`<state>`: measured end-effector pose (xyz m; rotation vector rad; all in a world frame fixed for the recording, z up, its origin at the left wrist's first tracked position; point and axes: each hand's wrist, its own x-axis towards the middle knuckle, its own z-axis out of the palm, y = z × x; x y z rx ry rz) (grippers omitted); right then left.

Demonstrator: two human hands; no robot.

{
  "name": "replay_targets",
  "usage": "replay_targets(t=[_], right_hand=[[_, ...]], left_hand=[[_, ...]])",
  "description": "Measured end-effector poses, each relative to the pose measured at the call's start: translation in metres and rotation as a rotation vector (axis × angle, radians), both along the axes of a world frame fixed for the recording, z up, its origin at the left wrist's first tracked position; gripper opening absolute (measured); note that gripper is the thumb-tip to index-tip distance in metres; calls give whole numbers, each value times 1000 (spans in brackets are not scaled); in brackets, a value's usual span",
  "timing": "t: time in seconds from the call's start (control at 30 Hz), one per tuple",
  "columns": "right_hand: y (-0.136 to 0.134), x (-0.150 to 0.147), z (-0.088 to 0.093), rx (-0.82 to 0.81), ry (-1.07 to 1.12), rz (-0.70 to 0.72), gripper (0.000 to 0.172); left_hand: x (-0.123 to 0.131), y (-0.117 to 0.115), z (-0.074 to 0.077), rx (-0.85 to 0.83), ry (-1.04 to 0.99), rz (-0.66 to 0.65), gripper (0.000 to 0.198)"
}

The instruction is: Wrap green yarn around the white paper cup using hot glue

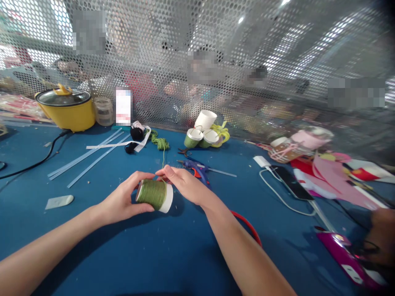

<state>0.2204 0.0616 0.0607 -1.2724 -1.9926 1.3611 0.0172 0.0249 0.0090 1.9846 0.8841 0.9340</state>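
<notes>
A white paper cup (167, 199) lies on its side in the air, most of its wall wound with green yarn (152, 194). My left hand (121, 199) grips it from the left, thumb below and fingers over the top. At the cup's right end, my right hand (182, 183) has thumb and fingers closed on the yarn strand. From there the strand runs up to a loose bundle of green yarn (161, 143) on the table. Just beyond my right hand lies a blue glue gun (197, 166) with a glue stick in its back.
Behind stand several cups (206, 120), some wrapped green. At left are a yellow pot (72, 116), a jar (104, 111) and glue sticks (92, 154). A red ring (248, 228) lies by my right forearm. Rightward are a phone (291, 183) and a purple power strip (339, 253).
</notes>
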Motion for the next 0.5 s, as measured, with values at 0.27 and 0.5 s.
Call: replay_targets(t=[0.27, 0.5], right_hand=[[-3, -9, -3, 47, 332, 9, 59], [6, -3, -9, 132, -162, 0, 47]], left_hand=[[1, -3, 6, 98, 128, -92, 61], [1, -4, 10, 101, 176, -107, 44]])
